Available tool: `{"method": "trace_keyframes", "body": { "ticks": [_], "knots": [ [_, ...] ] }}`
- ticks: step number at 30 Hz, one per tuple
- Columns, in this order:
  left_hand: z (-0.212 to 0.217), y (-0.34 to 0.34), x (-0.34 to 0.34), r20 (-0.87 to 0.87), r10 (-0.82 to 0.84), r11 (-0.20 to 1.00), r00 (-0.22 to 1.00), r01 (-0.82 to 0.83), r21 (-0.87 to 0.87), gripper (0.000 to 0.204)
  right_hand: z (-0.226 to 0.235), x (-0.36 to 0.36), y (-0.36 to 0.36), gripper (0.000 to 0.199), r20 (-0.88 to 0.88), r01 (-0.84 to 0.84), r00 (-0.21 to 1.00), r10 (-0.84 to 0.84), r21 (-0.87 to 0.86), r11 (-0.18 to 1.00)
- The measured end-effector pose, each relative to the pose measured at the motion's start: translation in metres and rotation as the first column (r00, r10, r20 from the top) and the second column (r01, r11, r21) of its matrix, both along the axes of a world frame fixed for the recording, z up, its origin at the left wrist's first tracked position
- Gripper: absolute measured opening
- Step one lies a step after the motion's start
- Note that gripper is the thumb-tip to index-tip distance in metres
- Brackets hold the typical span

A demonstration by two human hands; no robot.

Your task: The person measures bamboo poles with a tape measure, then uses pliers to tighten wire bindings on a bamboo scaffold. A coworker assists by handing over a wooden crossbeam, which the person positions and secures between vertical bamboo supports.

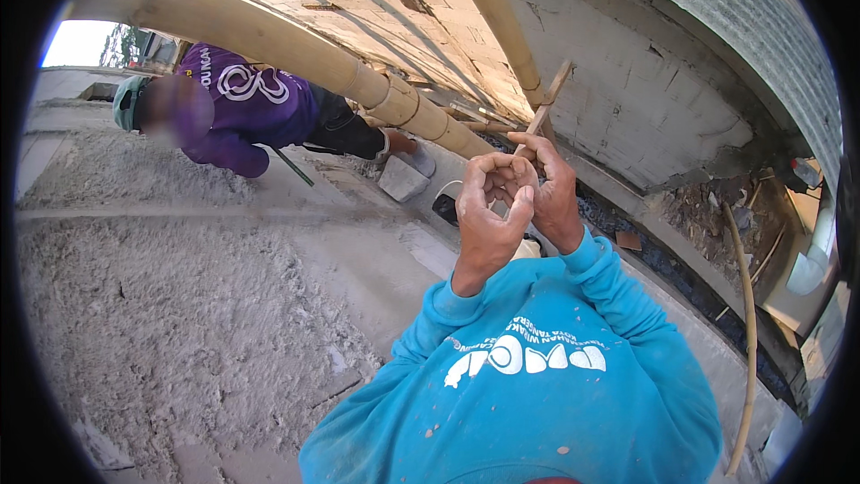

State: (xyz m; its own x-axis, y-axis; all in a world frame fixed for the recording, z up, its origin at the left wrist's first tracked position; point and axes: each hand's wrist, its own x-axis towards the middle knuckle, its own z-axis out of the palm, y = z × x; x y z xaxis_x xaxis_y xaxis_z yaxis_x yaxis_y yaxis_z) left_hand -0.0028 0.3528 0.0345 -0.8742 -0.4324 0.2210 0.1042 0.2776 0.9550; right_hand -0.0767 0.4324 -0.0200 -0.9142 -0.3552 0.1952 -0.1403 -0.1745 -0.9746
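In front of my chest, my left hand and my right hand are held close together, fingers curled inward. The left thumb and fingers bend into a ring, with the right fingers just behind it. Whatever lies between the fingertips, if anything, is too small or hidden to make out. A thin wooden strip rises just beyond the right fingers; I cannot tell whether they touch it. Past my hands ends a thick bamboo pole that slants down from the upper left.
Another bamboo pole stands against the block wall. At left, a co-worker in a purple shirt bends over the rough grey cement surface. A grey block lies near their foot. Corrugated roofing overhangs the right side; a thin bamboo stick leans below.
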Motion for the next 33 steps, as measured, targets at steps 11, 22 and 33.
{"method": "trace_keyframes", "body": {
  "ticks": [11, 22, 33],
  "knots": [
    [-0.002, -0.004, -0.006, 0.035, -0.024, 1.000, 0.999, 0.024, -0.006, 0.038, 0.002, -0.005, 0.004, 0.045, -0.003, -0.047, 0.999, 0.047, -0.008, 0.999],
    [-0.007, -0.005, -0.013, 0.007, -0.020, 1.000, 1.000, 0.020, 0.003, 0.037, -0.006, -0.009, 0.006, 0.046, -0.009, -0.065, 0.998, 0.066, 0.030, 0.997],
    [-0.016, -0.004, -0.016, 0.099, -0.069, 0.997, 0.993, 0.067, 0.028, 0.037, -0.020, -0.012, 0.011, 0.048, -0.137, 0.013, 0.991, -0.003, 0.076, 0.997]
  ]
}}
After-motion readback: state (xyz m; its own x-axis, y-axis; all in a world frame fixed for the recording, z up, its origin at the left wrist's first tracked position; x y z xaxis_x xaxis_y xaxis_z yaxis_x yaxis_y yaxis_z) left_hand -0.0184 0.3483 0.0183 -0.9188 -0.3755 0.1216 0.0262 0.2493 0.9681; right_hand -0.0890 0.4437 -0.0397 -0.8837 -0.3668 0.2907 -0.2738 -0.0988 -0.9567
